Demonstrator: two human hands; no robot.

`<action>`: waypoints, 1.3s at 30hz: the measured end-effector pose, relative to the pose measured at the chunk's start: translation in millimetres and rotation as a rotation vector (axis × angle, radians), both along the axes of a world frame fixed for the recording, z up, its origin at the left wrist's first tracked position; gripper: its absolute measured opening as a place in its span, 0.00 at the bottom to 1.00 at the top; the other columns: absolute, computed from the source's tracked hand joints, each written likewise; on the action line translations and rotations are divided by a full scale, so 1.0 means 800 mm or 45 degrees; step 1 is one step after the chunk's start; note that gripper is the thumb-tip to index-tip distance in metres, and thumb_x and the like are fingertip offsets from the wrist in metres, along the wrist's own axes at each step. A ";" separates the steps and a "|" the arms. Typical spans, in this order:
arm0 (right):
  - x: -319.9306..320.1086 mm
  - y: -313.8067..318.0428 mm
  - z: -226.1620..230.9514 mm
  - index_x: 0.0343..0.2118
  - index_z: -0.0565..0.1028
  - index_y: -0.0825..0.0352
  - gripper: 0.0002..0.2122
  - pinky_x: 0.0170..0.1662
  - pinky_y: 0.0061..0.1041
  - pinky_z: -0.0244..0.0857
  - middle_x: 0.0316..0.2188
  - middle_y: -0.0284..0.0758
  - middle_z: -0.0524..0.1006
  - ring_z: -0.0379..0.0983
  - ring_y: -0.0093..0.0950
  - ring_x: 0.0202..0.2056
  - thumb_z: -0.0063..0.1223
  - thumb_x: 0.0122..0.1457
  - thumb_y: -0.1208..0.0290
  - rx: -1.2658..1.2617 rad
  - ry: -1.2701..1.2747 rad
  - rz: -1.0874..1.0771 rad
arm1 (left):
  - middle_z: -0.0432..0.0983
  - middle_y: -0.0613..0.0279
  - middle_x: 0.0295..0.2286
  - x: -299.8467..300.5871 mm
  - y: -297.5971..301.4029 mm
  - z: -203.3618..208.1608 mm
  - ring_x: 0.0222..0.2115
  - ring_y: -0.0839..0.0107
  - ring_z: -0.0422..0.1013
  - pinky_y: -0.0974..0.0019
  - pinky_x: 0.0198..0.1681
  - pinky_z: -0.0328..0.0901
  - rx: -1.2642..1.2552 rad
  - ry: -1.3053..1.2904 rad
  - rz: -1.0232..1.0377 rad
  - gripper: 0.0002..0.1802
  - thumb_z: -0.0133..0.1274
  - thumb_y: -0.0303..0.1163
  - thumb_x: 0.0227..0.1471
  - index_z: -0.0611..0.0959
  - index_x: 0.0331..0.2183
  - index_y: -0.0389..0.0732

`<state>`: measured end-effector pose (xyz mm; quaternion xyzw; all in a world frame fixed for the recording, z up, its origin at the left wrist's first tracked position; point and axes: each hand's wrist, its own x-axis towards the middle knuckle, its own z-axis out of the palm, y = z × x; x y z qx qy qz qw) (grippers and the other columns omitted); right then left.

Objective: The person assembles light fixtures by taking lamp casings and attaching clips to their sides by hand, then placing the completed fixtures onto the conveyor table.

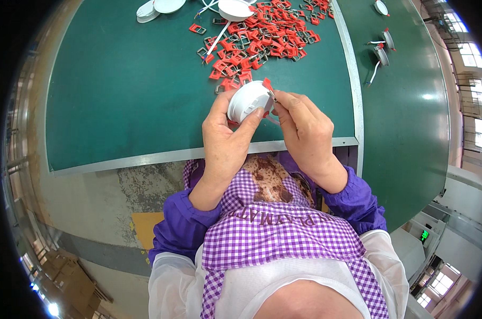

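A round white downlight (245, 101) is tilted up on its side above the front of the green worktop (119, 80). Wrapped round its left side is my left hand (224, 143), closed, with the thumb pressed across the housing. At the light's right edge my right hand (307, 127) pinches a red spring clip (267, 84) between thumb and fingers; the clip's metal wire is partly hidden by the fingertips. Another bit of red shows by my left thumb, and more at the lower left of the light. A pale cable shows below the light.
A heap of red clips with wire springs (267, 34) spreads just beyond my hands. White lights (235, 9) with cables lie at the far edge, and others (169, 4) farther left. Past a raised metal strip (352, 80), several lights (381, 54) rest on a green surface.
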<state>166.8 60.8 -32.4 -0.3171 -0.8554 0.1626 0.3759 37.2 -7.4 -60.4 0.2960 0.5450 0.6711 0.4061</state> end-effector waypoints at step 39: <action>0.045 0.001 -0.008 0.36 0.74 0.72 0.08 0.32 0.24 0.70 0.30 0.39 0.77 0.77 0.26 0.28 0.56 0.53 0.85 -0.390 -0.017 0.075 | 0.79 0.61 0.30 0.015 -0.018 -0.004 0.31 0.76 0.74 0.70 0.33 0.69 -0.104 0.160 -0.245 0.13 0.60 0.25 0.50 0.78 0.40 0.36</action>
